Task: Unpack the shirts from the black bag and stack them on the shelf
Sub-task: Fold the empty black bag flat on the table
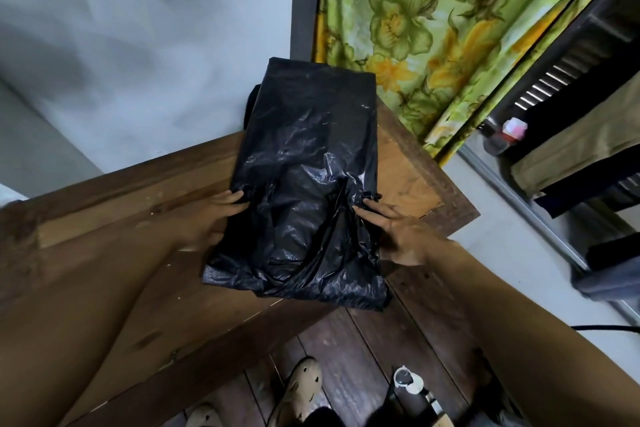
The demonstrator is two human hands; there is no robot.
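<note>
A black plastic bag lies lengthwise on a brown wooden shelf top, full and flat, its crumpled open end toward me. My left hand grips the bag's left edge near that end, fingers curled into the plastic. My right hand rests against the bag's right edge beside a knotted handle, fingers spread and pressing the plastic. A dark folded cloth peeks out at the bag's far left corner. The shirts inside are hidden.
A green and yellow floral curtain hangs behind the shelf. Right of it hang clothes near a louvred window, with a small bottle on the ledge. Below are dark floorboards, my shoes and a small container.
</note>
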